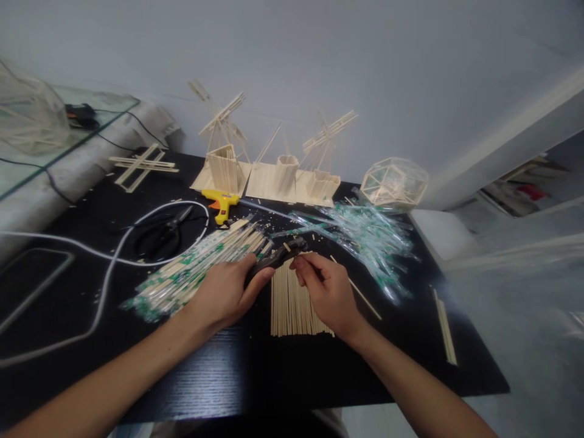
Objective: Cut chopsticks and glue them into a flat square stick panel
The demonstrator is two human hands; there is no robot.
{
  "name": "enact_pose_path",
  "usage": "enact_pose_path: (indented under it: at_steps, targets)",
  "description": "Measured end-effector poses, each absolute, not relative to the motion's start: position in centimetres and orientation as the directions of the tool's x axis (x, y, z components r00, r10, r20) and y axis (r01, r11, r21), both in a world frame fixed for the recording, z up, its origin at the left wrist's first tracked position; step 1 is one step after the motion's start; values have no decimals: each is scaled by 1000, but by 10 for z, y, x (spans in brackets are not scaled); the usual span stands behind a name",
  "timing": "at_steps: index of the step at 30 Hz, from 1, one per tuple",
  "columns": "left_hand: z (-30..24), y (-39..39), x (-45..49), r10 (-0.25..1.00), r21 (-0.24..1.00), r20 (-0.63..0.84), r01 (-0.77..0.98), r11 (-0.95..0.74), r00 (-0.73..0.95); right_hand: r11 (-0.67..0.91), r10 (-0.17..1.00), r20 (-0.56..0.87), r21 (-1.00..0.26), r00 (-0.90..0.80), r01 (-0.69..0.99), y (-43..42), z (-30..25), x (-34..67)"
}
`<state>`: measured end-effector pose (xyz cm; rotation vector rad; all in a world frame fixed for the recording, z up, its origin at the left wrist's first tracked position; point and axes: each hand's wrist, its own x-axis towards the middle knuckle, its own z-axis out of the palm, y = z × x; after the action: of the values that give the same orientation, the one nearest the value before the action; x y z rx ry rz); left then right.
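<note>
My left hand (230,286) is closed around dark pliers (274,257), whose head points right and away from me. A short pale bit of wood (286,247) shows at the pliers' head. Close beside that head, my right hand (327,289) is pinched shut, and what its fingertips hold is too small to make out. Below both hands lies a flat row of thin wooden sticks (292,307), side by side and partly covered by the right hand. Left of them rests a pile of wrapped chopsticks (196,274), partly behind my left hand.
Empty plastic wrappers (371,234) lie on the right. A yellow glue gun (222,204), black scissors (164,237) and a white cable (107,286) occupy the left. Wooden windmill models (225,167) stand at the back, near a wooden-framed polyhedron (395,182). Loose sticks (444,328) lie near the right edge.
</note>
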<state>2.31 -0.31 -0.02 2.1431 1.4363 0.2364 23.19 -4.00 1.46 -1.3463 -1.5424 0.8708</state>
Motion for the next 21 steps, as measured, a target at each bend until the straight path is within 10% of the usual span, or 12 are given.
enact_pose_path:
  at_steps: [21]
  targets:
    - [-14,-3,24,908,444,-97,834,-328,408,159,987,158,-922,-30,352,-38,13,233]
